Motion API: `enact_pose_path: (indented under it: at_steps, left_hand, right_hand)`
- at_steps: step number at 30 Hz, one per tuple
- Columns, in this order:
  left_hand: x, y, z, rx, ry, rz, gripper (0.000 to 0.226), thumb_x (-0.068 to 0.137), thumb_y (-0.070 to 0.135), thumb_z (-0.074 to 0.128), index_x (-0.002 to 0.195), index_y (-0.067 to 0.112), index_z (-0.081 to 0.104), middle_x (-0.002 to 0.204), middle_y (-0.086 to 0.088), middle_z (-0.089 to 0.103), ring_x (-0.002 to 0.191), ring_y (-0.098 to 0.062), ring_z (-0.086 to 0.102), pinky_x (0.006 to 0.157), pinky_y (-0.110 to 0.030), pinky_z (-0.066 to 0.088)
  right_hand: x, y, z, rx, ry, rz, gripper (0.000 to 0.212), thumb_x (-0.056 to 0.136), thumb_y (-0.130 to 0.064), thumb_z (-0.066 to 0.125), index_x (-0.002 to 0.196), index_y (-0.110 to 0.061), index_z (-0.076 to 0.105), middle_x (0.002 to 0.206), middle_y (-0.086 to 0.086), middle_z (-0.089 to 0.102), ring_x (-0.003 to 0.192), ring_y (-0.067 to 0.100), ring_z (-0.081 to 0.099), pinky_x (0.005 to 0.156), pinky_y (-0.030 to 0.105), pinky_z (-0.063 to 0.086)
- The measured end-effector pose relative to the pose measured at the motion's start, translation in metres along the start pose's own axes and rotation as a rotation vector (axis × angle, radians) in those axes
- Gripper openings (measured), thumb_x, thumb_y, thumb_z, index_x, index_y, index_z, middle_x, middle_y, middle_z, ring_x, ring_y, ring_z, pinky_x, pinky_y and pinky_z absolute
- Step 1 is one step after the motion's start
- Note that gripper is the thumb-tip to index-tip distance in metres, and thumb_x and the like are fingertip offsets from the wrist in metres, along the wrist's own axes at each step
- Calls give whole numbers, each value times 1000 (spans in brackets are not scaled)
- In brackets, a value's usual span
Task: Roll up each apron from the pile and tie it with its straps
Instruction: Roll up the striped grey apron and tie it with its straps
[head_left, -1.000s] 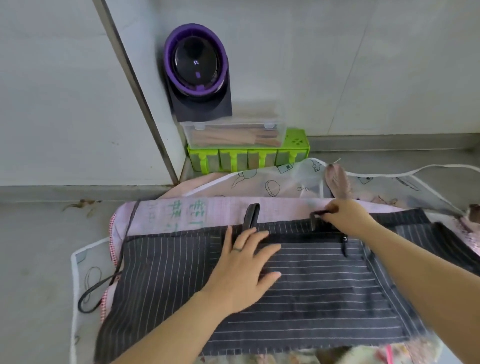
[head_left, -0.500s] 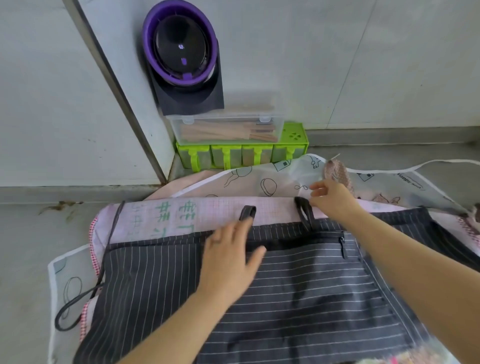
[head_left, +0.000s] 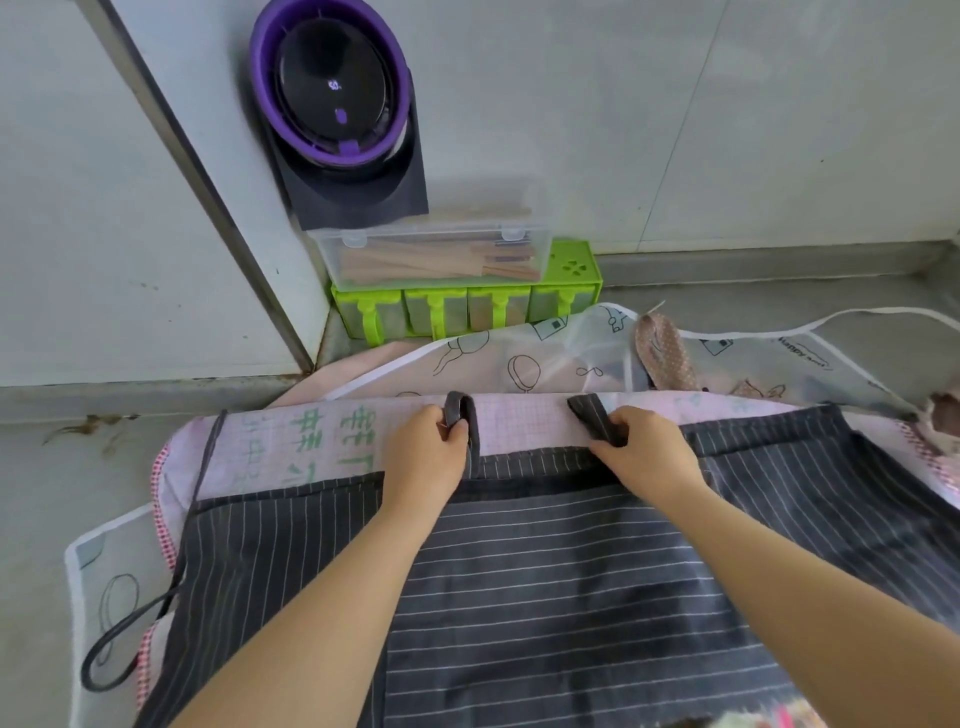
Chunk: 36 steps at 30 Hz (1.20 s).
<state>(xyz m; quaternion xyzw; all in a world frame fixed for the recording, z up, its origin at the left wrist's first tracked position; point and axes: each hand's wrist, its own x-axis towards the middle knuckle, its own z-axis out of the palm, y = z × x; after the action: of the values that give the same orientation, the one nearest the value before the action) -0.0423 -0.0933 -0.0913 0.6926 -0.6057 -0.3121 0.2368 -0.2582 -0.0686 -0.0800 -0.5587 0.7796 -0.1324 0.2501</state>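
The dark grey apron with thin white pinstripes (head_left: 545, 582) is lying spread flat on top of the pile, over a pale pink checked apron with green lettering (head_left: 306, 441) and a translucent plastic apron printed with kitchen outlines (head_left: 519, 358), all on the grey worktop (head_left: 47, 467); the left hand (head_left: 426, 457) is pinching one short dark fabric loop (head_left: 460, 413) at the far edge of the striped apron, and the right hand (head_left: 649, 452) is gripping the other dark loop end (head_left: 592, 421) beside it, both hands clenched on cloth rather than resting open.

This looks like the start of the roll, the far edge being taken up to turn toward the body; to do it well, the two hands should be keeping level so the first fold is lying straight across the stripes, which are serving as a handy guide; the loops are better tucked inside that first turn than left sticking out; the pull should be lifting only the striped cloth, since the pink apron beneath could be dragging along with it.

The long thin dark waist strap (head_left: 135, 623) is trailing off the near left corner in a loop; it should be staying free outside the roll, as it is needed for tying; the matching strap on the right is not in sight.
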Motion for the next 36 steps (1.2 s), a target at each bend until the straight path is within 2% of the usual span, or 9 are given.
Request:
enact_pose_path:
  at_steps: [2, 5, 10, 14, 18, 23, 26, 30, 36]
  left_hand:
    - [-1, 1, -1, -66, 47, 6, 24, 97, 23, 52, 79, 7, 55, 72, -10, 66, 65, -17, 64, 57, -30, 49]
    - [1, 5, -6, -195, 97, 1, 18, 98, 20, 51, 90, 5, 58, 77, -8, 67, 53, 2, 59, 43, -11, 38]
    - [-15, -7, -16, -49, 12, 213, 37, 97, 25, 53, 132, 18, 49, 113, 6, 60, 88, -4, 57, 66, -8, 42]
    - [-36, -32, -28, 318, 45, 408, 24, 94, 38, 53, 111, 22, 59, 100, 11, 58, 84, -5, 54, 77, -27, 49]
    - [-37, -42, -26, 536, -22, 384, 36, 93, 56, 41, 110, 27, 54, 105, 12, 55, 99, -10, 53, 93, -28, 40]
    - [-28, -53, -24, 578, 70, 491, 27, 93, 44, 53, 87, 18, 58, 79, 5, 62, 73, -15, 57, 68, -27, 43]
    - [-21, -61, -19, 652, 186, 565, 26, 82, 37, 64, 73, 14, 60, 72, 0, 56, 63, -19, 56, 49, -29, 46]
    - [-13, -64, -14, 739, 160, 535, 31, 82, 43, 56, 72, 14, 62, 75, -2, 57, 63, -20, 58, 52, -33, 50]
    - [-2, -53, -33, 581, -135, 514, 33, 96, 46, 44, 75, 21, 39, 75, 6, 45, 63, -13, 43, 57, -30, 37]
  right_hand:
    - [3, 1, -3, 127, 102, -22, 13, 89, -19, 63, 99, -12, 62, 91, 5, 66, 75, 21, 56, 64, 30, 49]
    - [11, 1, -7, 263, 216, -26, 22, 89, -16, 64, 107, -5, 62, 97, 10, 66, 77, 19, 55, 60, 23, 42]
    - [1, 13, -7, 228, 212, -84, 50, 88, -25, 65, 133, -12, 48, 131, 5, 50, 90, 12, 55, 78, 26, 46]
    - [-12, 39, -4, -110, 179, -398, 29, 87, -36, 62, 107, -15, 64, 105, 0, 61, 98, 20, 56, 94, 35, 41]
    - [-1, 44, -8, -298, 26, -412, 41, 83, -63, 46, 94, -24, 57, 93, -4, 59, 97, 16, 46, 93, 31, 34]
    - [14, 34, -31, -316, -106, -494, 48, 76, -73, 36, 67, -28, 47, 64, -7, 54, 67, 14, 51, 59, 20, 38]
    - [28, 27, -32, -382, -88, -457, 70, 66, -81, 25, 72, -19, 56, 71, -4, 56, 67, 13, 54, 63, 29, 47]
    - [39, 33, -15, -516, -77, -438, 68, 75, -75, 34, 85, -14, 62, 92, -5, 41, 95, 17, 46, 83, 31, 43]
    - [35, 49, -8, -322, 111, -602, 51, 76, -68, 39, 61, -19, 44, 68, -6, 44, 65, 13, 41, 61, 26, 33]
